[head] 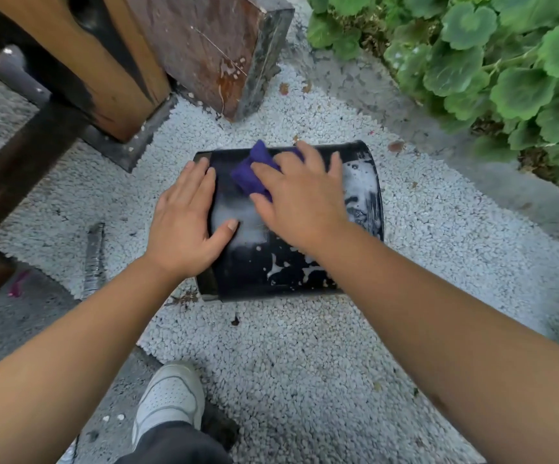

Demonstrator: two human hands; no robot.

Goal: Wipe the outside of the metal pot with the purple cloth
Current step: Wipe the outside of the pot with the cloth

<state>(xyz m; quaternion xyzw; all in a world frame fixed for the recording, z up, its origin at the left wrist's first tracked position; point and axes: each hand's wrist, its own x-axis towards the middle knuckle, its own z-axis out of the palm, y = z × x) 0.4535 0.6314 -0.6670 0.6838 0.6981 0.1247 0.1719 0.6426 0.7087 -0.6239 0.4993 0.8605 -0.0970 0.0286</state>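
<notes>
A blackened metal pot lies on its side on white gravel, its wall streaked with white soapy foam. My left hand rests flat on the pot's left side, fingers straight, thumb on the wall. My right hand presses a purple cloth against the top of the pot's wall; the cloth bunches out from under the fingers toward the left. Whether the fingers curl round the cloth cannot be seen clearly.
A wooden post and a dark stone block stand behind the pot. Green leafy plants fill the upper right. A metal tool lies on the ground at left. My white shoe is below.
</notes>
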